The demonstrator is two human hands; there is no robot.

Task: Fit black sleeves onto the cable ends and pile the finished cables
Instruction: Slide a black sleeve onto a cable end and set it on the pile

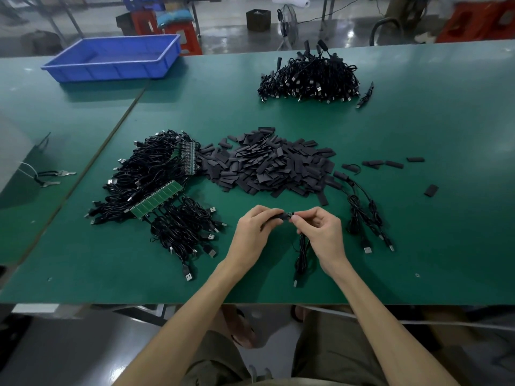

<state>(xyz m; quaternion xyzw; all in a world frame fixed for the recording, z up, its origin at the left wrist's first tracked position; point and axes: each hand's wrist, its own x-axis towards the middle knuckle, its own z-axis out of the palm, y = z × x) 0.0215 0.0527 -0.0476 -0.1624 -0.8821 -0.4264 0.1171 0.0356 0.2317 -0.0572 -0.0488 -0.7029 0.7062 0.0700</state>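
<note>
**Sleeve held against a cable end, near the counter's front edge**

Pinches a black sleeve (280,216) in the curled fingers (267,211) of the left hand (255,232), just above the green counter (418,121). Pinches the cable end (289,214) between thumb and forefinger of the right hand (324,235), right at the sleeve's mouth. Lets the rest of the cable (302,249) hang below the right palm onto the counter, plug toward the near edge. Just beyond the hands, a loose heap of sleeves (273,165). Left of it, bundled cables (156,188) joined to green board strips. Right of it, a few cables with sleeved ends (365,213). Far back right, a larger cable pile (309,76). Far back left, a blue tray (117,57).
</note>
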